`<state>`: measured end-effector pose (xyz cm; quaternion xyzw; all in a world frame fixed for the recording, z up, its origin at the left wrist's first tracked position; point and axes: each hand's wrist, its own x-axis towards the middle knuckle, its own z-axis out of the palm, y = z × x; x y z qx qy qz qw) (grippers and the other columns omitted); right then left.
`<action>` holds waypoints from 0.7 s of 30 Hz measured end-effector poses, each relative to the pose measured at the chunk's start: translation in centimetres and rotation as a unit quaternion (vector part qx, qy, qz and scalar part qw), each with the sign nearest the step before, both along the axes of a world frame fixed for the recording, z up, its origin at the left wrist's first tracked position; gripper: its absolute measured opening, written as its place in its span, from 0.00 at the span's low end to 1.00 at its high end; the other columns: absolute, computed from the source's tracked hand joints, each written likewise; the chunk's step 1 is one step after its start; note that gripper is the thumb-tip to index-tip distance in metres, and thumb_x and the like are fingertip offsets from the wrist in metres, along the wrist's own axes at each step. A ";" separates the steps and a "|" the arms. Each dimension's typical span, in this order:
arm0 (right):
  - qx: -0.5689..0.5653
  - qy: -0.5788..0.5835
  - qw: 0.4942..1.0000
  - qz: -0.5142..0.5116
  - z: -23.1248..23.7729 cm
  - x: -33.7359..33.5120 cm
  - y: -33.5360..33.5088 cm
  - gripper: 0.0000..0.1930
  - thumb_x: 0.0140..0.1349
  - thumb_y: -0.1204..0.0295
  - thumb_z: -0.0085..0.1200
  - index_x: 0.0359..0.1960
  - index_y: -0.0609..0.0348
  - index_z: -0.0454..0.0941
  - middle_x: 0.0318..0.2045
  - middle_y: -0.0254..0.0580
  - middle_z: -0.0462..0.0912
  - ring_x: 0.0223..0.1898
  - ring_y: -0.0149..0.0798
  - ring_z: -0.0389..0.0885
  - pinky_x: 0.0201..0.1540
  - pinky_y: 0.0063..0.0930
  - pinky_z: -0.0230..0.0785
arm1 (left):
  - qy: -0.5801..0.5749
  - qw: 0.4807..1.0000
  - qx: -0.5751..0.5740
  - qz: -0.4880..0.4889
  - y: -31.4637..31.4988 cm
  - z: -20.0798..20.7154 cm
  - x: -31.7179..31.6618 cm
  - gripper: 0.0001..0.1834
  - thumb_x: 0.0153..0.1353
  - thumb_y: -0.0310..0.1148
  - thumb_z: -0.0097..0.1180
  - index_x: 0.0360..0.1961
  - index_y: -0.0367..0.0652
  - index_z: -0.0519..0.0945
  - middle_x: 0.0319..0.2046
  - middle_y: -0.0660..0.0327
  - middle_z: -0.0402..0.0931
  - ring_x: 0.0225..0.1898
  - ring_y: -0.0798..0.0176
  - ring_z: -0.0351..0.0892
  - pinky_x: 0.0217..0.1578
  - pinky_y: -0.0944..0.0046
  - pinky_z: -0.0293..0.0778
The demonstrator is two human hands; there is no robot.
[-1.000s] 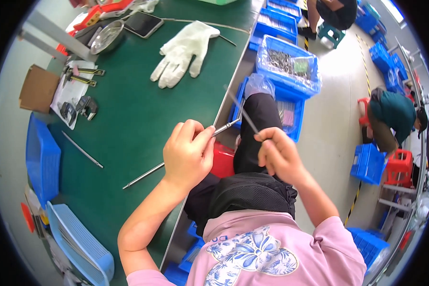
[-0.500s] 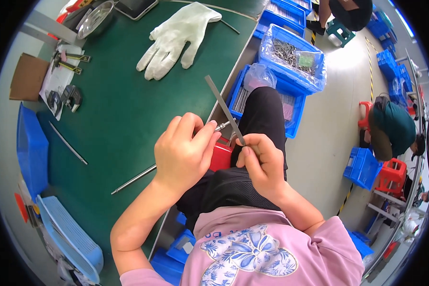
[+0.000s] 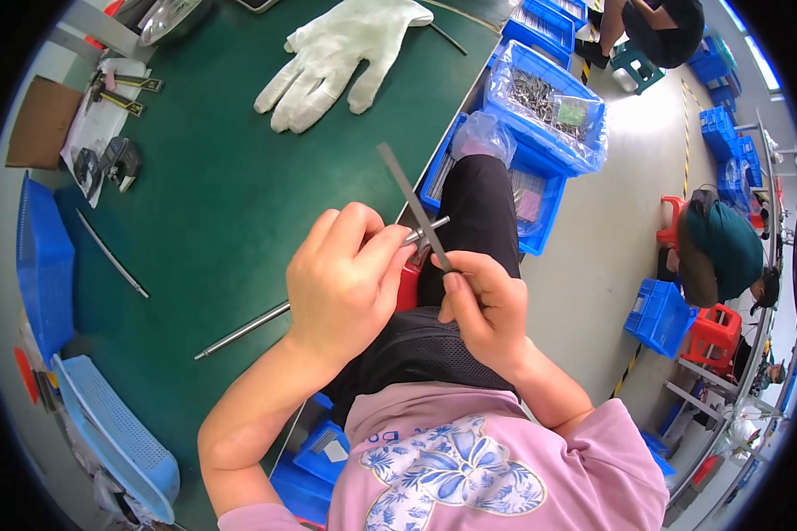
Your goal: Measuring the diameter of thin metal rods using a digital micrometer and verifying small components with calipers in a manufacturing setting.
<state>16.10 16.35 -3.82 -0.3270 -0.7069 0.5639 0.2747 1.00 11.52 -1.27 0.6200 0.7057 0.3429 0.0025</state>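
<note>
My left hand (image 3: pixel 341 274) is closed around a thin shiny metal rod (image 3: pixel 243 331). The rod's long end slants down to the left over the green table, and its stepped tip comes out past my thumb and index finger. Between the fingers and thumb of my right hand (image 3: pixel 487 305) is one end of a flat grey file (image 3: pixel 405 188). This file crosses the rod close to its tip and seems to touch it, its free end pointing up and left. The palm sides of both hands are hidden.
A white glove (image 3: pixel 336 66) lies on the green table (image 3: pixel 204 203) beside a thin rod. Another thin rod (image 3: pixel 112 254) lies at left, near blue baskets (image 3: pixel 119 434). Blue bins (image 3: pixel 549 115) of metal parts stand beyond my knee. Two people sit at right.
The file has shifted slightly left across the rod, and more of the rod's tip shows beyond it. Both hands keep their holds. The whole view has shifted a little.
</note>
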 end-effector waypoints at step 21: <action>0.061 -0.012 0.998 -0.004 -1.2 -0.2 -0.1 0.08 0.53 0.82 0.44 0.36 0.65 0.72 0.14 0.39 0.70 0.13 0.25 0.67 0.17 0.16 0.59 | -0.059 0.998 0.009 0.000 0.3 -0.2 -0.3 0.10 0.34 0.23 0.61 0.24 0.39 0.78 0.18 0.63 0.65 0.19 0.65 0.64 0.18 0.67 0.60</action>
